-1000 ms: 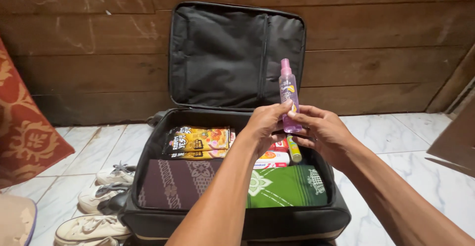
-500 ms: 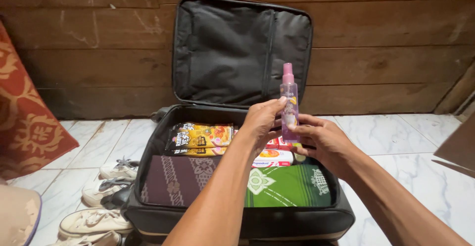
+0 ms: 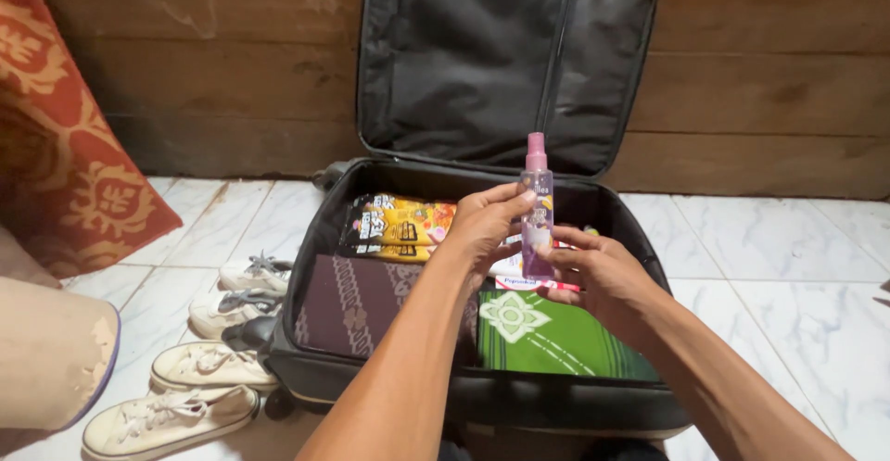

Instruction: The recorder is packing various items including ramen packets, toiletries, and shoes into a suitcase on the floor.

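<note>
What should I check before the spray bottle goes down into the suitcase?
1. Hold on spray bottle: left hand and right hand both grip it: ok.
2. Bottle upright, pink cap on top: ok.
3. Cap sealed tight: cannot tell.
4. Suitcase open, lid back against the wall: ok.
5. Free gap among the snack packets, boxes and folded green cloth: cannot tell, hands cover that spot.

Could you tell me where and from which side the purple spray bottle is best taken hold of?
Probably around the spray bottle's slim round body, from the side. It stands upright over the open suitcase, its narrow pink cap on top. The left hand and right hand already pinch it there.
</note>
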